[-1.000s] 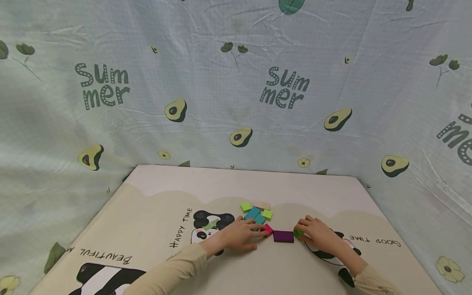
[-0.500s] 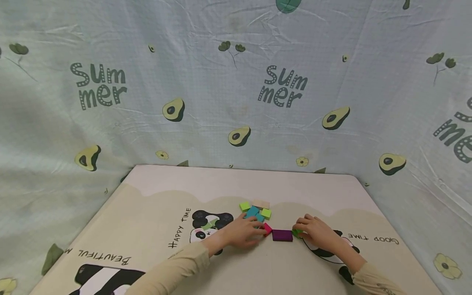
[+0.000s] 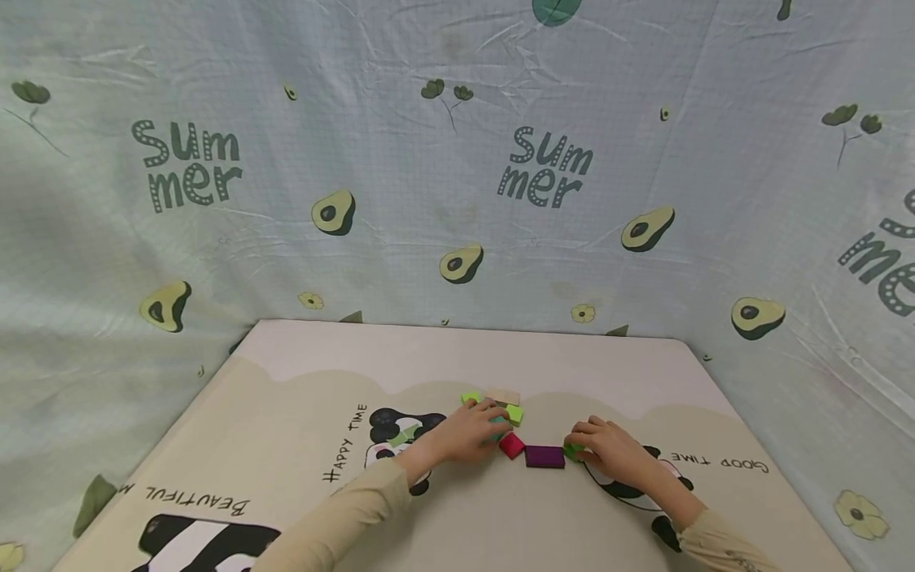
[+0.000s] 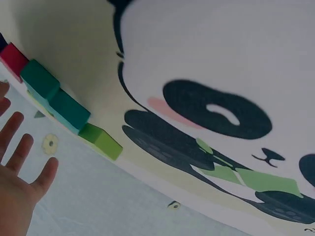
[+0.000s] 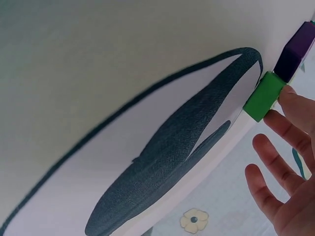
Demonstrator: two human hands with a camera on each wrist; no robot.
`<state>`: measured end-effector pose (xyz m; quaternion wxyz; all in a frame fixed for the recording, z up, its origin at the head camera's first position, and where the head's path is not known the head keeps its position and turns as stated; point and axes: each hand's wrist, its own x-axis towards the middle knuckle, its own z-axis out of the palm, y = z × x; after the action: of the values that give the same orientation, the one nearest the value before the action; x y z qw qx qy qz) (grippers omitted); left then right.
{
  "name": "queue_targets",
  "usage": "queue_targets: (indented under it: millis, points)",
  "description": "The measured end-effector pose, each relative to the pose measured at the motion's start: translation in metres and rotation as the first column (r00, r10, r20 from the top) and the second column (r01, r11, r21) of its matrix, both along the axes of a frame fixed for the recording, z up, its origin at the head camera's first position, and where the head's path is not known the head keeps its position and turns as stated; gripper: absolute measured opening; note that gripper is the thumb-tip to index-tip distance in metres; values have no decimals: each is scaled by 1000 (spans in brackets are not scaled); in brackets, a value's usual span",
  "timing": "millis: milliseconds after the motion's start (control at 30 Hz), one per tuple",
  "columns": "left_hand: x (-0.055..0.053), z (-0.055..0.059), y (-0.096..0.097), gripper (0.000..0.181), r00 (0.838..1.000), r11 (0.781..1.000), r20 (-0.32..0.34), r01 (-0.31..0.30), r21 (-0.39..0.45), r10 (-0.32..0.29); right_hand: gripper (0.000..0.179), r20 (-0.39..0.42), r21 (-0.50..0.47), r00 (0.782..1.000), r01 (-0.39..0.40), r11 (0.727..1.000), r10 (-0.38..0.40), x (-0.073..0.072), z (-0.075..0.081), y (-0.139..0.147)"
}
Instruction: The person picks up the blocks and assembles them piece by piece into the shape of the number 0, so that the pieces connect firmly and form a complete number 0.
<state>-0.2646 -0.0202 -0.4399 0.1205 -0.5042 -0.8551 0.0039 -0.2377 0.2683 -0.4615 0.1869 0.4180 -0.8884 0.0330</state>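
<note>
My left hand (image 3: 468,433) is over the teal blocks at the middle of the table, its fingers loosely bent and spread. In the left wrist view, two teal blocks (image 4: 40,80) lie end to end beside those fingers, with a lime green block (image 4: 101,141) at one end and a red block (image 4: 14,60) at the other. My right hand (image 3: 615,454) pinches a green block (image 5: 265,97) between thumb and forefinger. That block sits against the end of a purple block (image 3: 546,457). The red block lies close to the purple block's other end.
Behind the teal blocks are a second lime green block (image 3: 514,414) and a beige block (image 3: 504,397). The table cover (image 3: 429,524) has panda prints and lettering. A pale curtain (image 3: 400,143) printed with avocados hangs behind and around the table.
My left hand's fingers have left the red block and moved back and slightly left over the teal blocks. The right hand stays on the green block.
</note>
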Motion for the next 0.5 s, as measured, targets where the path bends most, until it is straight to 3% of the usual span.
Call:
queue_targets:
  millis: [267,500]
  points:
    - [-9,-2,-2,56,993,985,54,-100,-140,108,22,31,-2,999,14,1000,-14,1,-1,-1]
    - [-14,4,4,56,988,964,51,-133,-230,149,22,40,4,999,27,1000,-27,1,1,-1]
